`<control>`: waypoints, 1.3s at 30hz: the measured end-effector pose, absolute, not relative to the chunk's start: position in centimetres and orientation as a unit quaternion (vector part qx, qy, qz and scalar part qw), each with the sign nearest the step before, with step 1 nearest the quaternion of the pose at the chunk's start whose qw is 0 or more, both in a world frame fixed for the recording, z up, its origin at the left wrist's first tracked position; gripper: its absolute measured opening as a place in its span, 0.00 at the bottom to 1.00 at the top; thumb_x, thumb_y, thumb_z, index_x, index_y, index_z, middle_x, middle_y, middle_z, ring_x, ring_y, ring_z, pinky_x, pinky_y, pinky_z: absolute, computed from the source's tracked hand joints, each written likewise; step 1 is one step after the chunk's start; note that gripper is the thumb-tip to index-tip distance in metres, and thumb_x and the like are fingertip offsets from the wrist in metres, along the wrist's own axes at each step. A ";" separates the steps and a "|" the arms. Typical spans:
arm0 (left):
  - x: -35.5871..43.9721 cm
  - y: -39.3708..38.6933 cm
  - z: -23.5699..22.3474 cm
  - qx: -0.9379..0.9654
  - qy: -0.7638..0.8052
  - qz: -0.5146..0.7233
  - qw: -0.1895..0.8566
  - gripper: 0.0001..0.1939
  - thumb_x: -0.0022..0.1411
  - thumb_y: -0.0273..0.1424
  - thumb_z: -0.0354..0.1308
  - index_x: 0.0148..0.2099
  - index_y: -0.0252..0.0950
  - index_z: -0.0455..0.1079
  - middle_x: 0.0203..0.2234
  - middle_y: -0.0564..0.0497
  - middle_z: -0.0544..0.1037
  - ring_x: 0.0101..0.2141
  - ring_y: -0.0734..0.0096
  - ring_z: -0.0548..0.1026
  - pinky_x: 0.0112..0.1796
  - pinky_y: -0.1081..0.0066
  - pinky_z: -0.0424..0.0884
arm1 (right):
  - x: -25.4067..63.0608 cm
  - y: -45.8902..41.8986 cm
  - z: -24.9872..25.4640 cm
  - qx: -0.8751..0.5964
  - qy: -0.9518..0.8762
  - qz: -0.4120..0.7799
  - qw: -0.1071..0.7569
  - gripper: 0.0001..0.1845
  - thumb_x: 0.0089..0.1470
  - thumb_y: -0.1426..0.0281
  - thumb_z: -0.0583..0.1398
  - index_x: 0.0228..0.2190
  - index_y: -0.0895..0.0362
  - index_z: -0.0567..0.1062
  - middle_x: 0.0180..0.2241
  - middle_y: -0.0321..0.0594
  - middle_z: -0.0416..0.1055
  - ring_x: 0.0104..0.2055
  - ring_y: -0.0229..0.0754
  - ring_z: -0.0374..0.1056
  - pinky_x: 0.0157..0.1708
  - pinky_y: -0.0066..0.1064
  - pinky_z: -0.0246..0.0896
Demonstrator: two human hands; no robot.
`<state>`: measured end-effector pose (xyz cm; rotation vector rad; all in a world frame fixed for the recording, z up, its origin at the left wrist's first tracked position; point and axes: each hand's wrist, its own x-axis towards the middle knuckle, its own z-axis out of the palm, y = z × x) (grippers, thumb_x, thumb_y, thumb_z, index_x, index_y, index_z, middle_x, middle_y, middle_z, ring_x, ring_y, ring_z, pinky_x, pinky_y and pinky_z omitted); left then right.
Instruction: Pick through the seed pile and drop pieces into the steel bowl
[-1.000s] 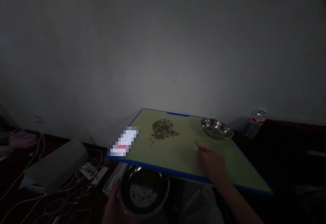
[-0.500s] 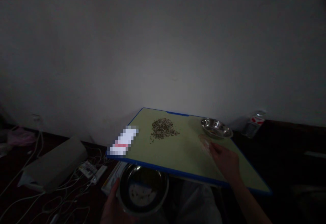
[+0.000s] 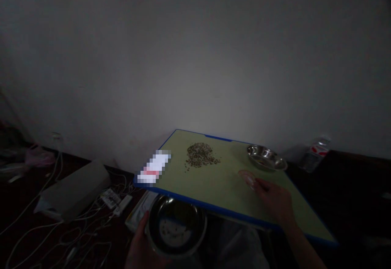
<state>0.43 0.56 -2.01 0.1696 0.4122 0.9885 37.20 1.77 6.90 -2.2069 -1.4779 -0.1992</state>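
Note:
My left hand (image 3: 141, 242) is closed around the rim and side of a steel bowl (image 3: 201, 236), held just below the board's front edge. A few small dark bits lie on the bowl's bottom. In my right hand (image 3: 276, 201), thumb and fingers pinch a thin, clear, curved plastic piece (image 3: 247, 177) with a reddish edge, over the right part of the pale green board (image 3: 214, 187). A loose pile of mixed dark and light grains or seeds (image 3: 200, 155) lies left of it. Behind my right hand a second, shallow steel bowl (image 3: 266, 158) sits at the board's right edge.
A blurred-out white phone-like thing (image 3: 154, 168) rests at the board's left corner. Boxes, a power strip (image 3: 123, 205) and tangled white cables (image 3: 75, 232) cover the floor at left. A plastic bottle (image 3: 317, 155) stands beyond the right edge, by the wall (image 3: 195, 57).
The view has shifted slightly, so everything sits a little further right. My right hand still pinches the plastic piece, now sharper; my left hand keeps hold of the bowl.

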 end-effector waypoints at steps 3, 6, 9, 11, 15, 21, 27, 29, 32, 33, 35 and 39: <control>0.6 0.4 -1.6 0.079 0.212 0.471 0.853 0.16 0.58 0.38 0.54 0.45 0.39 0.75 0.40 0.42 0.82 0.51 0.47 0.72 0.56 0.43 0.53 | 36.3 3.3 7.3 -0.783 -0.539 -0.058 0.306 0.19 0.52 0.58 0.55 0.38 0.53 0.80 0.34 0.42 0.79 0.37 0.49 0.74 0.36 0.35 0.66; 1.0 0.3 -0.9 0.084 0.248 0.473 0.841 0.14 0.57 0.36 0.55 0.43 0.39 0.76 0.39 0.43 0.83 0.52 0.48 0.71 0.56 0.44 0.53 | 33.8 6.6 8.2 -0.718 -0.588 -0.018 0.372 0.19 0.54 0.60 0.54 0.39 0.54 0.80 0.35 0.42 0.79 0.37 0.46 0.74 0.39 0.34 0.66; 1.3 0.3 -0.6 0.092 0.232 0.482 0.840 0.16 0.56 0.40 0.55 0.40 0.39 0.78 0.36 0.43 0.83 0.53 0.47 0.70 0.57 0.45 0.52 | 30.2 10.8 9.5 -0.685 -0.622 0.011 0.380 0.16 0.53 0.65 0.55 0.39 0.56 0.80 0.37 0.43 0.78 0.39 0.45 0.74 0.40 0.33 0.66; 1.3 0.3 -0.7 0.097 0.210 0.488 0.841 0.16 0.57 0.41 0.55 0.41 0.40 0.78 0.36 0.45 0.83 0.53 0.49 0.70 0.58 0.47 0.52 | 27.9 13.2 10.1 -0.668 -0.638 0.025 0.381 0.15 0.53 0.67 0.56 0.39 0.54 0.80 0.38 0.41 0.78 0.39 0.44 0.74 0.42 0.32 0.65; 0.9 0.6 -1.4 0.092 0.224 0.486 0.840 0.16 0.56 0.41 0.55 0.42 0.41 0.77 0.36 0.45 0.83 0.52 0.49 0.71 0.57 0.47 0.53 | 24.8 15.2 9.4 -0.641 -0.642 0.073 0.415 0.14 0.52 0.68 0.57 0.38 0.54 0.80 0.35 0.39 0.79 0.36 0.43 0.74 0.38 0.30 0.67; 0.9 0.5 -1.6 0.097 0.243 0.495 0.829 0.18 0.56 0.41 0.55 0.44 0.39 0.76 0.39 0.43 0.83 0.51 0.48 0.72 0.55 0.46 0.55 | 22.5 12.5 7.3 -0.543 -0.751 0.111 0.359 0.14 0.51 0.68 0.57 0.36 0.54 0.81 0.29 0.37 0.79 0.27 0.39 0.72 0.31 0.27 0.63; 1.1 0.4 -1.0 0.057 0.270 0.478 0.834 0.17 0.56 0.39 0.56 0.44 0.37 0.75 0.40 0.43 0.82 0.54 0.48 0.69 0.55 0.45 0.56 | 21.5 12.2 7.5 -0.565 -0.769 0.057 0.294 0.14 0.53 0.69 0.55 0.33 0.54 0.81 0.27 0.36 0.78 0.26 0.36 0.69 0.28 0.24 0.57; 1.1 0.5 -1.0 0.061 0.248 0.461 0.850 0.18 0.56 0.39 0.56 0.44 0.35 0.76 0.41 0.42 0.82 0.54 0.48 0.68 0.55 0.46 0.56 | 21.7 12.7 7.5 -0.590 -0.754 0.035 0.286 0.14 0.54 0.69 0.55 0.33 0.53 0.81 0.27 0.35 0.78 0.26 0.37 0.70 0.29 0.24 0.57; 1.0 0.6 -1.2 0.077 0.221 0.457 0.858 0.18 0.56 0.40 0.56 0.43 0.35 0.76 0.40 0.42 0.82 0.54 0.46 0.68 0.56 0.45 0.56 | 22.5 13.4 7.5 -0.628 -0.727 0.010 0.277 0.14 0.54 0.68 0.55 0.34 0.52 0.81 0.29 0.36 0.79 0.29 0.38 0.71 0.30 0.24 0.57; 1.1 0.5 -1.1 0.082 0.224 0.462 0.854 0.18 0.56 0.40 0.56 0.43 0.35 0.76 0.39 0.42 0.83 0.54 0.46 0.69 0.56 0.45 0.55 | 22.7 13.6 7.5 -0.636 -0.720 0.006 0.276 0.14 0.54 0.68 0.55 0.34 0.52 0.81 0.29 0.37 0.79 0.30 0.39 0.72 0.31 0.24 0.58; 1.1 0.5 -0.9 0.087 0.239 0.482 0.838 0.16 0.56 0.38 0.56 0.42 0.35 0.77 0.37 0.41 0.83 0.53 0.47 0.70 0.56 0.46 0.55 | 23.2 14.0 7.4 -0.645 -0.711 0.005 0.280 0.14 0.54 0.68 0.55 0.35 0.52 0.81 0.31 0.38 0.79 0.32 0.39 0.72 0.32 0.25 0.59; 1.2 0.3 -0.5 0.095 0.251 0.480 0.835 0.17 0.58 0.38 0.54 0.45 0.35 0.75 0.38 0.43 0.83 0.52 0.50 0.71 0.56 0.49 0.56 | 24.0 14.3 7.4 -0.658 -0.689 0.032 0.302 0.14 0.54 0.67 0.56 0.36 0.52 0.81 0.32 0.38 0.79 0.32 0.40 0.73 0.32 0.26 0.60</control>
